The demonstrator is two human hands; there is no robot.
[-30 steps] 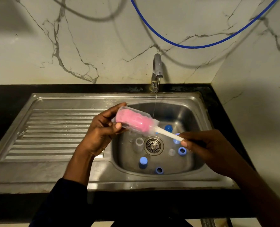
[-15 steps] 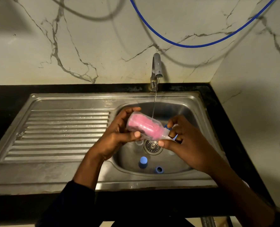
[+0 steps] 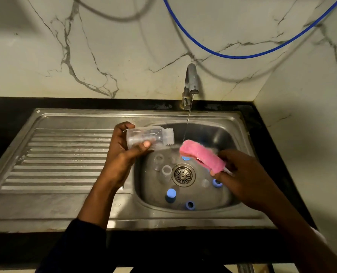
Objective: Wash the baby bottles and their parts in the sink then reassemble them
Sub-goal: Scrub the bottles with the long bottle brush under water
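Sink (image 3: 69, 119): shiny grey metal, with ridges on the part left of the drain (image 3: 183, 175).
Bottle (image 3: 149, 137): clear, smooth plastic.
Brush (image 3: 201, 156): pink sponge, soft and bumpy.
Tap (image 3: 191, 79): smooth, dull metal, behind the drain.
Wall (image 3: 104, 46): glossy white stone with grey lines.
Caps (image 3: 171, 193): smooth blue plastic, near the drain.

You see a pink sponge brush (image 3: 202, 157), a clear bottle (image 3: 149, 137), blue caps (image 3: 171, 193), a steel sink (image 3: 65, 154), a black surface (image 3: 9, 107), white veined marble (image 3: 84, 46), and a blue hose (image 3: 242, 55).

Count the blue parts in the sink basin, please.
4 blue parts: one behind the pink sponge brush, one beside the right hand, two near the basin front wall. The hand may hide more.
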